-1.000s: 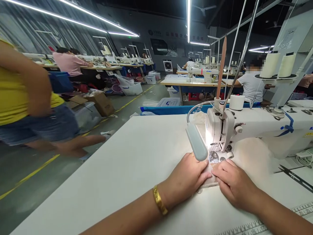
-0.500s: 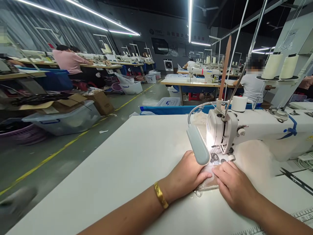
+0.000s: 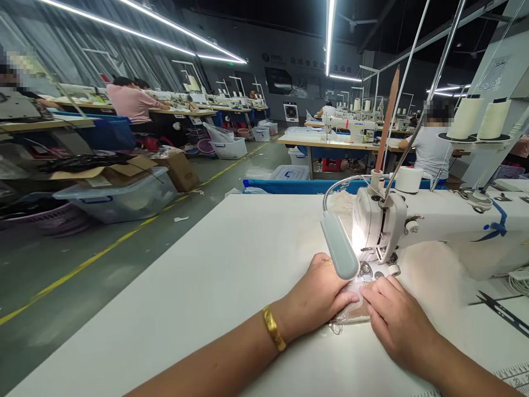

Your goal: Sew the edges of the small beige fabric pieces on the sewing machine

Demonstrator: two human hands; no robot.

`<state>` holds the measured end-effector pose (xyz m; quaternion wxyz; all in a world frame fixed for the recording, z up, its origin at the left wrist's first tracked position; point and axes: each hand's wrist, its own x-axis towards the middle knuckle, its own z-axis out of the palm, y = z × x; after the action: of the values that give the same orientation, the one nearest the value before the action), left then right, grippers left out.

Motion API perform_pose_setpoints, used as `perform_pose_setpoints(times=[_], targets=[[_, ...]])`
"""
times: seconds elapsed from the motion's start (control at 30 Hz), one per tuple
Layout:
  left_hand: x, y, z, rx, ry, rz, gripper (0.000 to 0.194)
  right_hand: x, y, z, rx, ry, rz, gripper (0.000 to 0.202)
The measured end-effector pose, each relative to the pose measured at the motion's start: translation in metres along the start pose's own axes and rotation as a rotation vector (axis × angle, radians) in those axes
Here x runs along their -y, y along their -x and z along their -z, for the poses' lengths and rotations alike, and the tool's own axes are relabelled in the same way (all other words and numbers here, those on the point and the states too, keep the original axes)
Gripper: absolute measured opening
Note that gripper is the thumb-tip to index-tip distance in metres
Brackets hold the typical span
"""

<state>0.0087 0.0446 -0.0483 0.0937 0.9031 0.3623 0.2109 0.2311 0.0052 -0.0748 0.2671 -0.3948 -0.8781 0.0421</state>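
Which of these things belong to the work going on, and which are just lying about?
Seem in use:
- left hand and right hand, both on the fabric
- sewing machine, directly beyond them

Seem just lying about:
- black pointed tool
- ruler, partly out of view
- cardboard box

A sewing workshop, shown by rows of sewing machines (image 3: 356,129), thread cones (image 3: 465,117) and seated workers (image 3: 130,103).

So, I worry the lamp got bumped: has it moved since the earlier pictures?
No. The lamp keeps its place, just left of the head of the sewing machine.
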Motion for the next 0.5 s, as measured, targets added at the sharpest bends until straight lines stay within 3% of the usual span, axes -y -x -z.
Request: perform_pose_setpoints(times=[0.33, 0.5], targets=[[-0.0005, -0.0015, 0.0024, -0.006, -0.073, 0.013, 0.010, -0.0021, 0.0002, -0.0030, -0.002, 0.001, -0.010, 0.033], [-0.0069, 0.0047, 0.0050, -0.003, -0.005, -0.094, 0.026, -0.0023, -0.0004, -0.0022, 0.007, -0.004, -0.019, 0.034]])
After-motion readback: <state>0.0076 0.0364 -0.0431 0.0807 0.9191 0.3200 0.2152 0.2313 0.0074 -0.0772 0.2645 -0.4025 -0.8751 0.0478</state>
